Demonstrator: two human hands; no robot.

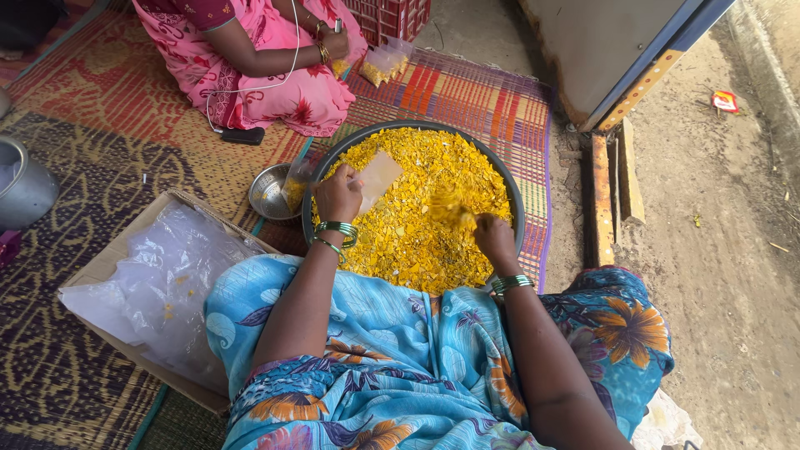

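A wide dark basin on the mat in front of me is heaped with small yellow flakes. My left hand hovers over its left side, closed on a small clear plastic pouch held upright with its mouth up. My right hand is down in the flakes at the basin's middle right, fingers closed around a blurred scoop of them. Green bangles ring both wrists. My blue flowered clothing fills the foreground.
A cardboard box of clear plastic bags lies at my left. A small steel bowl sits by the basin. Another person in pink sits across the woven mat with filled pouches and a red crate. A metal pot stands far left.
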